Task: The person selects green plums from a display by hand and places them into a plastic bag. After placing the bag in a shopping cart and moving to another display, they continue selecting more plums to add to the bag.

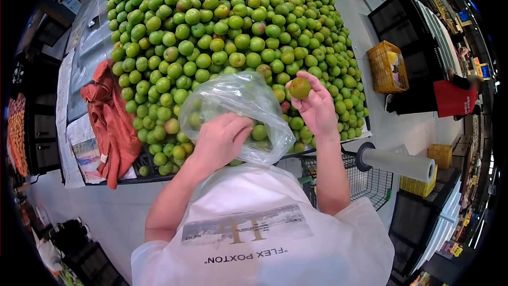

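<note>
A clear plastic bag [227,92] lies at the front of a big heap of green plums [211,26]. My left hand [222,135] is closed on the near side of the bag, its fingertips partly hidden. Some green fruit shows in or through the plastic, one plum [259,132] just right of that hand. To the right of the bag, my right hand [316,107] is raised above the heap. A yellowish-green plum [300,88] is held between its thumb and fingers.
A red cloth garment [108,122] lies left of the heap. At the right front are a roll of plastic bags [397,164] and a wire shopping cart [365,180]. Farther right stand a yellow crate [388,67] and a person in a red top [455,98].
</note>
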A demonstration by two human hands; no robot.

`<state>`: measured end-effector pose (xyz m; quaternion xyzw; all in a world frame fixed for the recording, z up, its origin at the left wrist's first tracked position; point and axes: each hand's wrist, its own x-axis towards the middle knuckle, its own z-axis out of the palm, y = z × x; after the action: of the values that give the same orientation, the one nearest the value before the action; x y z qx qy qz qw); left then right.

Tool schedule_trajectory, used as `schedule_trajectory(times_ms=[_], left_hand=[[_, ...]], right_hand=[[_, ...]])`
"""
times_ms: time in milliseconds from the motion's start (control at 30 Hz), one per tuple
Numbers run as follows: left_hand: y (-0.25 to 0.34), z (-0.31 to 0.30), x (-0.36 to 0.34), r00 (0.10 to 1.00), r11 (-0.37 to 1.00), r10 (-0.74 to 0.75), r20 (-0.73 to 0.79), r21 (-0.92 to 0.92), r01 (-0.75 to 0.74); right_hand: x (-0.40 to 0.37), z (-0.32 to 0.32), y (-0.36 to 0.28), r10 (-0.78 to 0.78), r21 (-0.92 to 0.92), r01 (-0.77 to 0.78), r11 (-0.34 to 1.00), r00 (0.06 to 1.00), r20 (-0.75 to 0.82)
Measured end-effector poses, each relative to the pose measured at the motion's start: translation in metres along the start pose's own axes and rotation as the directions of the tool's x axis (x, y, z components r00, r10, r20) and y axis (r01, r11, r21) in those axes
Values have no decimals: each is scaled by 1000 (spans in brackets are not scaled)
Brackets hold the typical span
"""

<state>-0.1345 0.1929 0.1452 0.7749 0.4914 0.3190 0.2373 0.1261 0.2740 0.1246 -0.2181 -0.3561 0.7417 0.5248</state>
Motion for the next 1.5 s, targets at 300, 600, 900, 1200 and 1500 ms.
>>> schedule_trajectory(times_ms=[300,600,900,1200,1500], left_hand=[[37,-6,-9,917,-44,-391,85,-996,74],[-79,-103,-116,416,749,-663,-623,-560,355],[-136,-102,-243,324,423,-796,-511,-87,902],[-128,-95,-243,543,394,-522,-658,379,837],[44,-83,-71,919,992,-93,-383,39,117]], right_hand=[[-10,105,24,-351,-699,628,342,776,525],[-35,113,5,292,-935,340,-103,909,298],[-24,91,25,505,-890,369,-269,841,197],[-20,69,46,401,-854,433,-287,864,304],[-24,63,53,319,-942,301,-151,916,242]])
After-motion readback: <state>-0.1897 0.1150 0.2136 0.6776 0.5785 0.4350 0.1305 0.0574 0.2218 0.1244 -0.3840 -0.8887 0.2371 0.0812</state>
